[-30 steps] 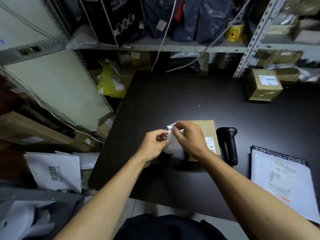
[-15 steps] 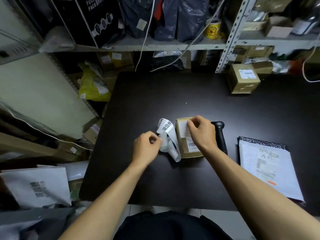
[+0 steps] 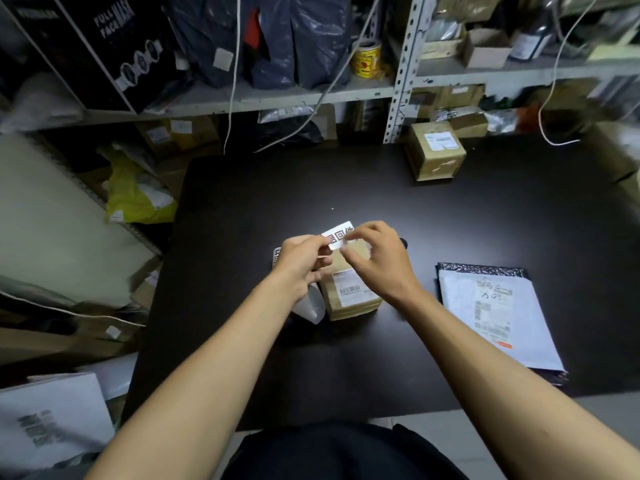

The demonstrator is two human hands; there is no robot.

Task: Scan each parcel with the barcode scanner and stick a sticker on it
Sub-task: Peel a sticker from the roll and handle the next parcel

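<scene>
White sticker pinched at both ends by left hand and right hand, held just above small brown parcel, white mailer bag lying right of parcel

"FULL FACE MASK" in white on black box top-left shelf, sticker pinched btwn both hands w/ bold black chars approx "退回件", barcode label on small brown parcel unreadable, handwriting on white mailer illegible
</scene>
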